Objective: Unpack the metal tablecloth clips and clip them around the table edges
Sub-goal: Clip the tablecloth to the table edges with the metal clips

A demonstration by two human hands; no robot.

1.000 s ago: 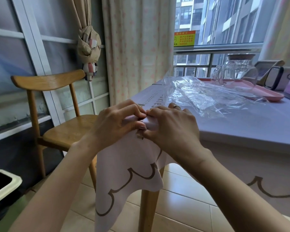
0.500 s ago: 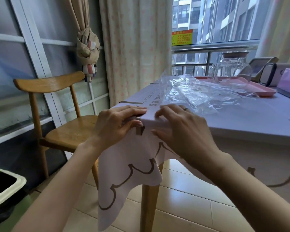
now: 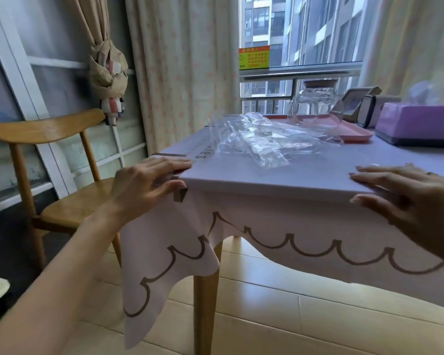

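Observation:
A lilac tablecloth (image 3: 280, 175) with a brown scalloped border covers the table and hangs over its near edge. My left hand (image 3: 149, 183) rests on the near left corner, fingers straight on top and thumb against the edge. My right hand (image 3: 405, 198) lies flat with spread fingers on the near edge further right. Empty clear plastic packaging (image 3: 256, 144) lies crumpled on the tabletop behind. I cannot make out a metal clip; the corner under my left hand is partly hidden.
A wooden chair (image 3: 62, 175) stands left of the table. At the back of the table are a pink tray (image 3: 354, 135) with a glass jar (image 3: 315, 103), a purple tissue box (image 3: 418, 124) and a small device. Curtains and a window lie behind.
My hands were together at the corner of the cloth. The right hand has slid right along the near edge and flattened; the left stays at the corner with its fingers now straight.

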